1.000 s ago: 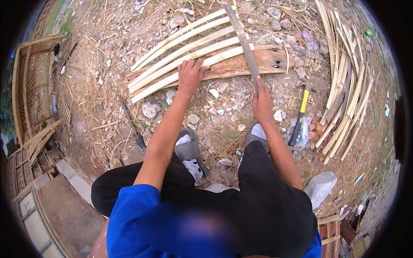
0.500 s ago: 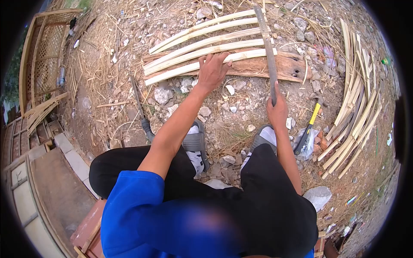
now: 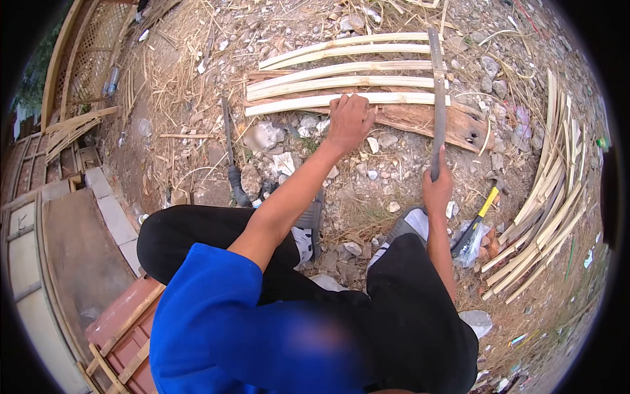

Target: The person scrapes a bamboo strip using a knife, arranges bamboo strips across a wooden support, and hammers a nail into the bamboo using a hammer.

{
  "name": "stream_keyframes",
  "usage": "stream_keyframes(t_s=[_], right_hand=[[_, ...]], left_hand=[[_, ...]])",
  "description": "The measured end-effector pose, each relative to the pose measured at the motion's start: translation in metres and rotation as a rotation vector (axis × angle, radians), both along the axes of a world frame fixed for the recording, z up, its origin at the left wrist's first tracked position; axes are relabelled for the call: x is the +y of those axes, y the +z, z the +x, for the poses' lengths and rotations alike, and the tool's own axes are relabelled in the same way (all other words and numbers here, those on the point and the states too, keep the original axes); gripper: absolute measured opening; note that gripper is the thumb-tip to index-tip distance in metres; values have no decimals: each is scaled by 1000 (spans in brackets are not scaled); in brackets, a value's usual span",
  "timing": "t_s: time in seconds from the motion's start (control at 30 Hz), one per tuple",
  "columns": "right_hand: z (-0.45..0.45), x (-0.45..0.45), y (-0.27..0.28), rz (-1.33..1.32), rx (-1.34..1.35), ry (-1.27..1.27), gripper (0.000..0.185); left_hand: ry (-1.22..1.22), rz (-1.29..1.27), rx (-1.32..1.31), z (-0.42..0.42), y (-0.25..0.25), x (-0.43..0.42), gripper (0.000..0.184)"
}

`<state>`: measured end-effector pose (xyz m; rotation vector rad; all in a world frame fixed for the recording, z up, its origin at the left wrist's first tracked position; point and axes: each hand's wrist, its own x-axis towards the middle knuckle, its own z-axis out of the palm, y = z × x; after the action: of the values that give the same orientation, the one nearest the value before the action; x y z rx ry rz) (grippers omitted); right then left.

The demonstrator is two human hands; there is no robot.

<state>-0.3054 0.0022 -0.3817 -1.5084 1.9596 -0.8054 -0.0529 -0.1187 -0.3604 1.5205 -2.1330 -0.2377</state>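
Observation:
Several pale split bamboo strips (image 3: 341, 81) lie side by side across a weathered wooden plank (image 3: 420, 122). My left hand (image 3: 351, 122) rests on the nearest strip (image 3: 289, 105), its fingers bent over it near the middle. In my right hand (image 3: 438, 187) is a long flat metal bar (image 3: 439, 92), gripped at its near end. The bar points away from me and lies across the right ends of the strips. My palm hides its gripped end.
A yellow-and-black hammer (image 3: 482, 211) lies right of my foot, beside a plastic bag (image 3: 470, 246). Farther right is a curved pile of strips (image 3: 548, 194). A blade with a dark wrapped handle (image 3: 237, 186) lies to the left. Stones and shavings cover the ground.
My view has shifted, so the scene sits lower and farther right. The fingers of my left hand, spread before, are now closer together on the nearest strip. The bar stays across the strip ends.

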Motion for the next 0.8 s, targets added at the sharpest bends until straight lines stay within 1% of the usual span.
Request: stream_keyframes(t_s=[0.13,0.23,0.33,0.43,0.53,0.63,0.8], right_hand=[[1,-2,1,-4,39,-30,72],[-1,0,-3,-23,45,-24,73],[-1,0,0,5,47,-31,73],[0,0,0,-4,32,-38,72],[0,-1,1,-34,33,-42,71],[0,0,1,-12,21,-44,71],[0,0,1,-9,23,-41,71]], left_hand=[[13,7,-23,17,-5,-3,26],[116,60,95,15,-11,-3,29],[73,150,39,6,-7,-4,32],[-44,-55,-7,-7,-6,-10,34],[-108,-125,-120,-15,-4,-18,41],[-93,-100,-202,-20,-6,-26,40],[-87,-56,-179,-20,-13,-33,36]])
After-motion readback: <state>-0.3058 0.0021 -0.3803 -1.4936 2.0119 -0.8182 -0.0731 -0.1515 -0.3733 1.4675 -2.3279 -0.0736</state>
